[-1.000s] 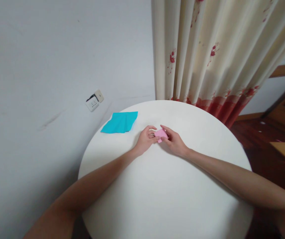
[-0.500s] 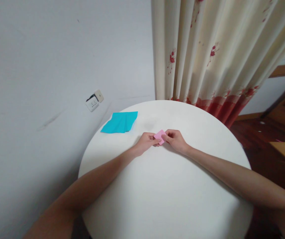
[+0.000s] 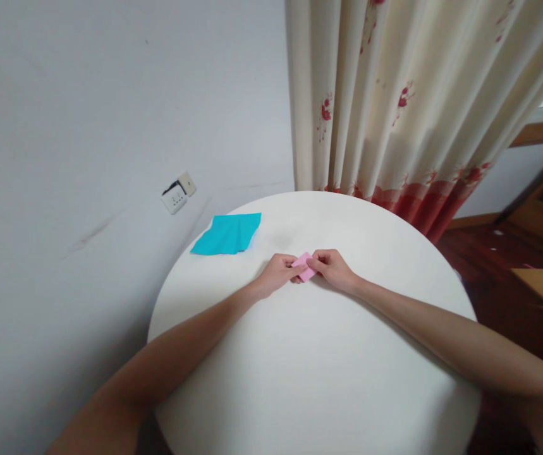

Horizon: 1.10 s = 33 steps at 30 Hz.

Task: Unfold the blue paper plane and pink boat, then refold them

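Both forearms stretch out over the round white surface (image 3: 309,379), and the hands meet near its far middle. The left hand (image 3: 278,273) and right hand (image 3: 334,268) each pinch one end of a small pink folded paper (image 3: 304,267), which sits right between the two grips, low against the surface. Left grip: fingertips pressed together on the paper's left edge. Right grip: fingers curled in, thumb and forefinger closed on the right edge, knuckles up. To do this well, I'd say, keep the edges lined up, hold the paper flat, and run the crease firmly with the fingertips rather than tugging the two ends apart. Beyond the left grip, well apart, lies a turquoise folded paper sheet (image 3: 227,234) at the surface's far left rim. Farther off, a cream curtain with red flowers (image 3: 394,107) hangs behind.
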{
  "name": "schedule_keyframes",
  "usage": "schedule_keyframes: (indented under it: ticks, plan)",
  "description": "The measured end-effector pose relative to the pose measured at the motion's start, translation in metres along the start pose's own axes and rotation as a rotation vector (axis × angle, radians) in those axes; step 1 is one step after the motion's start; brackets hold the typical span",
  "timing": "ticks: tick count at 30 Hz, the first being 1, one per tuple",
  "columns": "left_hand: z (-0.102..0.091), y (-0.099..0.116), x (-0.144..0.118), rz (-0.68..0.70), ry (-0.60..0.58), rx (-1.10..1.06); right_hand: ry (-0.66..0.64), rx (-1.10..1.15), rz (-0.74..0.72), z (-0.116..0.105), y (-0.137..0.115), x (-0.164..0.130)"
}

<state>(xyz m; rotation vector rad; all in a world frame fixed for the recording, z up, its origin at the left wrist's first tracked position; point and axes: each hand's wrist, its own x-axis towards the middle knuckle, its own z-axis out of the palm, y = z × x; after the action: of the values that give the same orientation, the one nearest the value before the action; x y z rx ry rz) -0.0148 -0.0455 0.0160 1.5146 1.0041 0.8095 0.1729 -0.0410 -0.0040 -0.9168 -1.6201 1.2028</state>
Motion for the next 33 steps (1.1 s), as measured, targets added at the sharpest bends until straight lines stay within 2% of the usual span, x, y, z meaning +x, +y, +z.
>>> schedule_keyframes:
  ticks: [6,13,16,24,27,33]
  plan:
    - [-0.002,-0.002,0.001,0.01,-0.07,0.025,0.043,0.071,0.031,0.004,-0.003,-0.001]
    - [0.002,-0.003,0.0,0.015,-0.032,-0.107,0.275,0.132,0.048,-0.001,-0.002,0.004]
    - [0.003,-0.005,0.0,-0.003,-0.002,-0.093,0.326,0.129,0.069,-0.002,-0.001,0.005]
    - [0.003,-0.01,0.004,0.066,0.143,0.01,0.307,0.185,0.134,-0.004,0.0,0.005]
    - [0.003,-0.013,0.005,0.149,0.218,0.079,0.281,0.23,0.135,-0.004,0.001,0.006]
    - [-0.001,-0.013,0.007,0.331,0.348,0.07,0.215,0.229,0.112,-0.003,0.003,0.005]
